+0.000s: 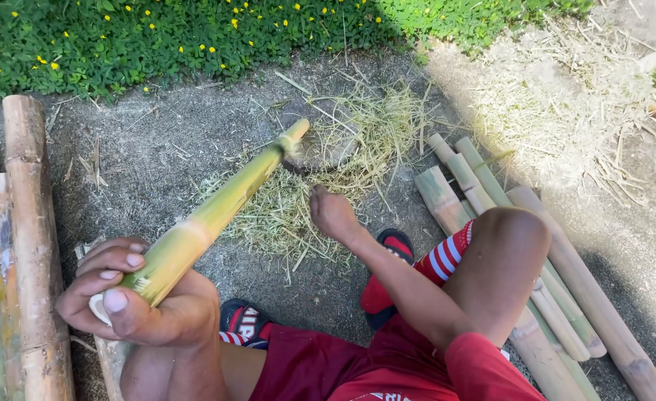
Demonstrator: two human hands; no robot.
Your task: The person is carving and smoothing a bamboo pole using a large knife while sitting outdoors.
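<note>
Your left hand (131,293) clasps the near end of the green bamboo pole (220,208), which slants up to the shavings pile (305,200); your right hand (331,213), fist-closed, grip unclear, rests on that pile.

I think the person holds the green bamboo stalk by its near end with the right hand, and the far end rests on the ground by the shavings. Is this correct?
Not quite: the head view shows the left hand holding the green bamboo stalk by its near end. The right hand is apart from it, over the shavings. The rest is correct.
</note>
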